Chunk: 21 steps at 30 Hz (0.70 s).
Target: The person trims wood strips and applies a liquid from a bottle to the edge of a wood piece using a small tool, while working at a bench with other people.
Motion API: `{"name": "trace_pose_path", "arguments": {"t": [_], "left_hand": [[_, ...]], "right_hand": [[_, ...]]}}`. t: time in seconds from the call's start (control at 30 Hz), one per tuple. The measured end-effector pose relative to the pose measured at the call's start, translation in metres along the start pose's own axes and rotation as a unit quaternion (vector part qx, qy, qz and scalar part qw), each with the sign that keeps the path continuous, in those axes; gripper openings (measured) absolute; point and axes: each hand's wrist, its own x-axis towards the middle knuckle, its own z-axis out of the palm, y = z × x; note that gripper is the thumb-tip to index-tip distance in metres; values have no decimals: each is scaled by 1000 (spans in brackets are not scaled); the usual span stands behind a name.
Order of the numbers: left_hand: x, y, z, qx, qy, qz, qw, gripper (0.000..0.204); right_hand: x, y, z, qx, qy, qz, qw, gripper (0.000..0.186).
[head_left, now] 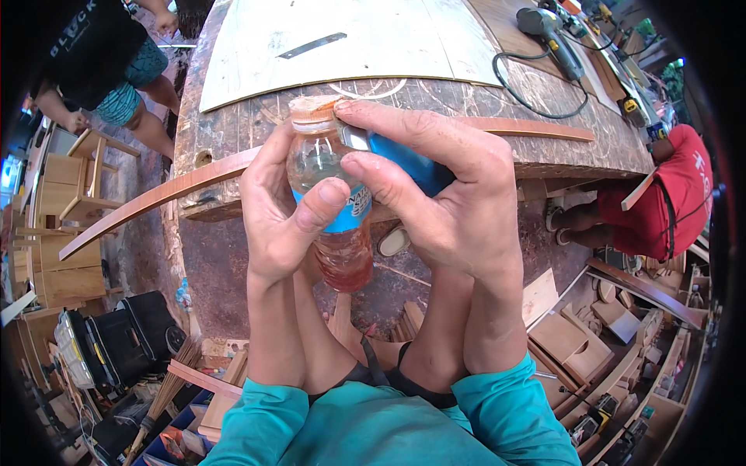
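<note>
My left hand point(284, 202) is wrapped round a plastic bottle point(342, 256) with a blue label and reddish liquid in its lower part; a pale, dusty top sits on its neck. My right hand point(435, 186) grips a blue object point(396, 159) with a silver end against the bottle's right side, its forefinger at the bottle's rim. What the blue object is, I cannot make out. Behind both hands a long reddish wooden strip point(155, 193) lies along the front of the worn bench point(198, 136), reaching out past it to the left.
A white board point(396, 39) with a metal strip point(311, 45) and a corded power tool point(556, 46) lie on the bench. A person point(109, 70) stands left, another in red point(668, 194) right. Wooden furniture point(78, 233), black cases point(116, 338) and offcuts point(575, 349) surround me.
</note>
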Motion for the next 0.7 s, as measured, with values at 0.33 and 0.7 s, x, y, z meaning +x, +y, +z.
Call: {"name": "trace_pose_path", "arguments": {"t": [0.33,0.7], "left_hand": [[0,-1,2,-32,8,-15,999,72],[0,0,5,-7,17,-6,1000,72]], "right_hand": [[-2,-2,-4,-37,-26,6,999,36],[-2,-2,-5,-50,-31,4,998,35]]}}
